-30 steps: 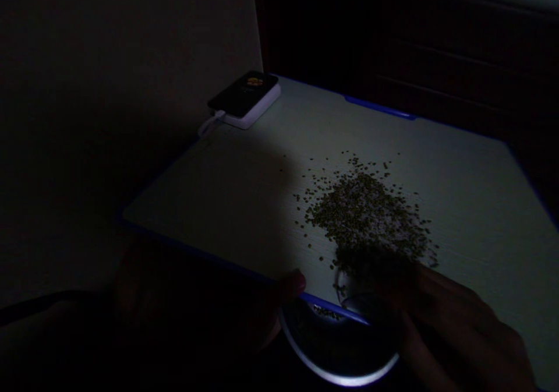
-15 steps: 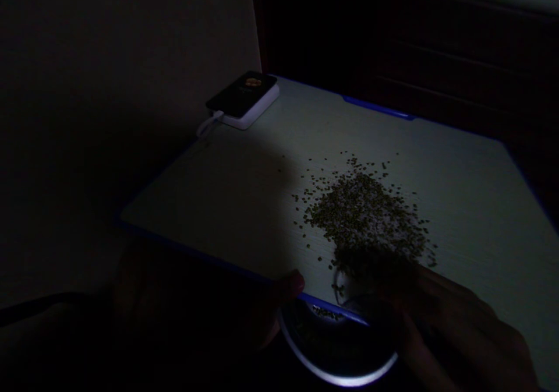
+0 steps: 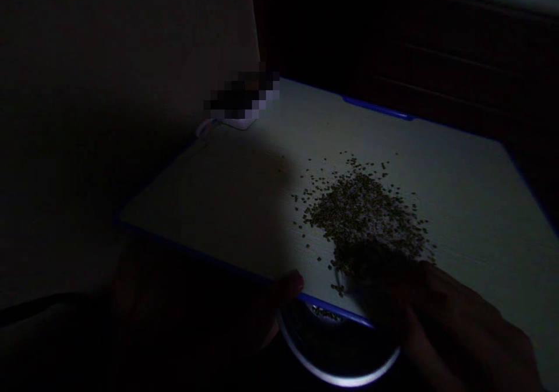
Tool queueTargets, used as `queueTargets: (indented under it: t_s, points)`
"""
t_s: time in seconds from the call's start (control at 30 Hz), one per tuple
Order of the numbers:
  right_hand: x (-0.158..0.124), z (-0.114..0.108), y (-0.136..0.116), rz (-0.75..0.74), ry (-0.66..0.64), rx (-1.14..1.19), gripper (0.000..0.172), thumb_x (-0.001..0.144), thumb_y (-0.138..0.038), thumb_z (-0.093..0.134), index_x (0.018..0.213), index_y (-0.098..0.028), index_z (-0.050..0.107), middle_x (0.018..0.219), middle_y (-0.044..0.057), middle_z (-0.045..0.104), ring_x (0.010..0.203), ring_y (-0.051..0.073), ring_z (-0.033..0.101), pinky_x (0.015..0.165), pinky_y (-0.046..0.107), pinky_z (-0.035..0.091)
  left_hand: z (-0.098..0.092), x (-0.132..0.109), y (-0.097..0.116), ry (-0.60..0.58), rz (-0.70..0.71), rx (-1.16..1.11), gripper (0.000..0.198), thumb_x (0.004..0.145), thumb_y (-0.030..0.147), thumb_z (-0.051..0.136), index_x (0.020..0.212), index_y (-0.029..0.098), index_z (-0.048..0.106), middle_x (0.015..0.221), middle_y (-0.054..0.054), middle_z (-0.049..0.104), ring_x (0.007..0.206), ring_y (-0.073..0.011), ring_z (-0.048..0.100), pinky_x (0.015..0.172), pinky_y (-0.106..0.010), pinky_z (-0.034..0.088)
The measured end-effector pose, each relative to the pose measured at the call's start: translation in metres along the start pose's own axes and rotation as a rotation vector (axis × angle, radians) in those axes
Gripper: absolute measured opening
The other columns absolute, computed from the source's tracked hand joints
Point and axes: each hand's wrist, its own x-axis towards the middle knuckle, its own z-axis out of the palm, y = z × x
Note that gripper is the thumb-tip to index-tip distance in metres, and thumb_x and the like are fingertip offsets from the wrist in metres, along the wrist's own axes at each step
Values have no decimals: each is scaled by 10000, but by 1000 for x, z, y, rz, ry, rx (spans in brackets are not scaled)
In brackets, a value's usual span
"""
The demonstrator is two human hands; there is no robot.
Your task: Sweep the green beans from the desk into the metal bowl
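Green seeds (image 3: 362, 217) lie by the right hand's (image 3: 463, 322) fingers (image 3: 430, 281), their grip unclear.

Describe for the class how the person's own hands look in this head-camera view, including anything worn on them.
Both are bare, with no gloves. The left hand sits almost wholly in shadow, and the right hand shows more clearly. No sleeve, ring or watch can be made out, though the darkness could hide them.
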Motion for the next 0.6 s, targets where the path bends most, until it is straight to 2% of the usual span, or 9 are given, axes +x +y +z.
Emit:
queueTargets:
  t_s: [0.1, 0.2, 0.33, 0.5, 0.6]
  points:
    - [-6, 2, 5, -60, -30, -26, 331, 924, -145, 640, 1250, -190, 671, 1177, 72, 760, 1123, 198, 708, 999, 266, 584, 4, -6, -6, 64, 33, -23, 306, 945, 332, 702, 1203, 171, 668, 1244, -103, 675, 1058, -271, 677, 892, -481, 583]
    - [-8, 3, 8, -71, -59, -16, 368, 920, -147, 650, 1286, -187, 657, 1232, 69, 740, 1216, 198, 657, 1086, 268, 527, 9, -11, -10, 87, 36, -66, 317, 853, 249, 780, 1152, 184, 696, 1235, -99, 708, 1159, -299, 659, 1000, -540, 536]
    - [-5, 2, 7, -87, -58, 18, 386, 919, -115, 630, 1301, -173, 641, 1256, 71, 737, 1247, 179, 637, 1143, 260, 469, 12, -11, -6, 117, 36, -98, 342, 704, 209, 865, 1021, 252, 745, 1086, -18, 773, 1302, -309, 597, 1133, -469, 454]
    - [4, 1, 4, -103, -84, 36, 357, 939, -110, 601, 1291, -162, 633, 1228, 74, 753, 1278, 157, 617, 1148, 245, 445, 11, -9, -6, 106, -51, -121, 349, 719, 223, 853, 1050, 221, 742, 1096, -56, 781, 1195, -338, 672, 1052, -520, 522]
    - [8, 0, 1, -101, -75, 50, 335, 941, -83, 577, 1264, -151, 637, 1194, 85, 769, 1230, 145, 653, 1127, 232, 460, 9, -9, -8, 132, -31, -122, 360, 739, 196, 853, 1075, 204, 722, 1148, -75, 769, 1247, -296, 639, 1101, -529, 473]
